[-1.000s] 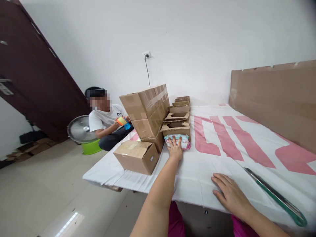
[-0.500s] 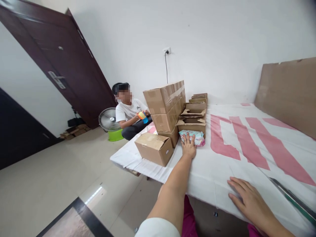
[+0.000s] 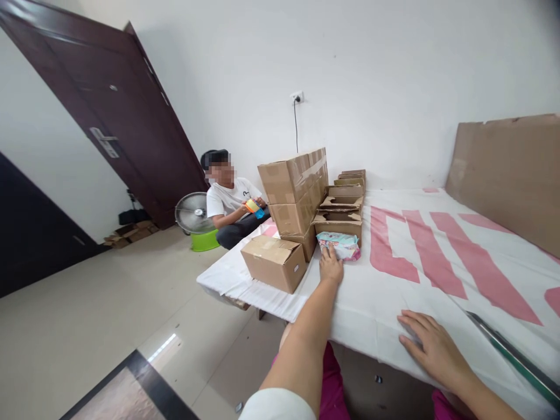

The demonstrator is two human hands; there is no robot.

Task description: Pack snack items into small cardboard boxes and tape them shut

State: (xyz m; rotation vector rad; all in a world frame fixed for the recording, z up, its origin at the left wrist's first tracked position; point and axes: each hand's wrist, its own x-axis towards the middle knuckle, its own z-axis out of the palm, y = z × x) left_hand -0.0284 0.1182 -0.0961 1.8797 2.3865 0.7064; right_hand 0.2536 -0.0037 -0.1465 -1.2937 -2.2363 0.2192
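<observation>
My left hand point(image 3: 331, 268) reaches far out over the white and pink table cover point(image 3: 394, 291). Its fingertips touch the near edge of a small pink and blue packet point(image 3: 339, 245) lying in front of the open cardboard boxes point(image 3: 340, 205); the fingers look curled on that edge. A closed small carton point(image 3: 273, 262) sits just left of this hand. My right hand point(image 3: 431, 345) lies flat on the cover near the table's front edge, fingers spread and holding nothing.
Taped cartons point(image 3: 295, 189) are stacked behind the small one. A cardboard sheet point(image 3: 507, 169) leans at the right. A long metal and green tool point(image 3: 511, 356) lies by my right hand. Another person point(image 3: 230, 201) sits on the floor by a fan point(image 3: 192, 213), near a dark door point(image 3: 114, 116).
The view swung left, then steadied. My left hand drew back from on top of the packet to its near edge. My right hand stayed flat on the cover.
</observation>
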